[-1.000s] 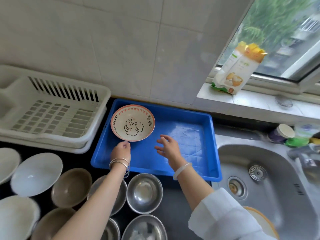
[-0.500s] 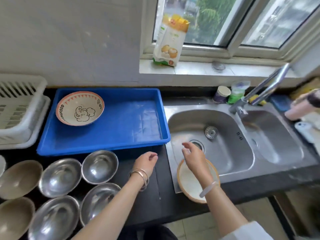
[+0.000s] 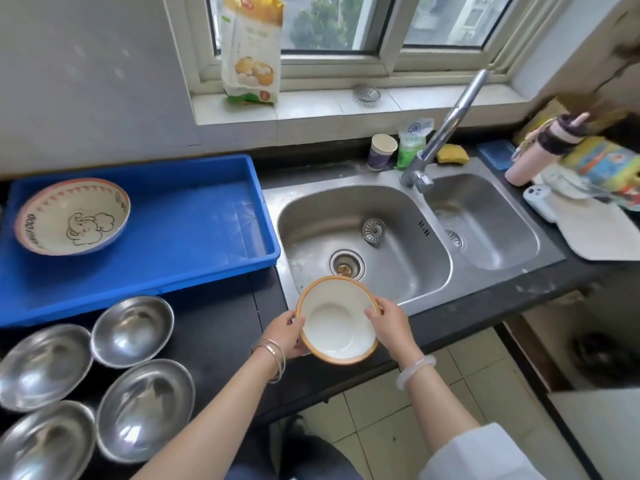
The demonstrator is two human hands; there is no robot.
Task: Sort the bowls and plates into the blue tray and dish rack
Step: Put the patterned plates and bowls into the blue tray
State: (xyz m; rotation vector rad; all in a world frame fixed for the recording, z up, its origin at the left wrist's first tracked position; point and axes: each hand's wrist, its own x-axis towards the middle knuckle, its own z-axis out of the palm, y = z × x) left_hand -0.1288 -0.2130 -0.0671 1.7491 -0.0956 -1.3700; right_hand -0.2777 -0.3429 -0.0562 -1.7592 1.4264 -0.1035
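A white bowl with an orange rim (image 3: 336, 320) is held at the front edge of the sink, tilted toward me. My left hand (image 3: 286, 334) grips its left rim and my right hand (image 3: 389, 322) grips its right rim. The blue tray (image 3: 194, 237) lies on the counter to the left. An elephant-print bowl (image 3: 72, 216) sits in the tray's far left corner. Several steel bowls (image 3: 132, 330) stand on the black counter in front of the tray. The dish rack is out of view.
A double steel sink (image 3: 391, 216) with a faucet (image 3: 446, 126) lies right of the tray. A paper cup (image 3: 381, 152), a green pouch and a sponge sit behind the sink. A flour bag (image 3: 251, 50) stands on the windowsill. Bottles and cloths crowd the right counter.
The view swung right from the tray to the sink. Both hands left the elephant bowl in the tray, reached to the sink's front edge and took hold of the orange-rimmed bowl.
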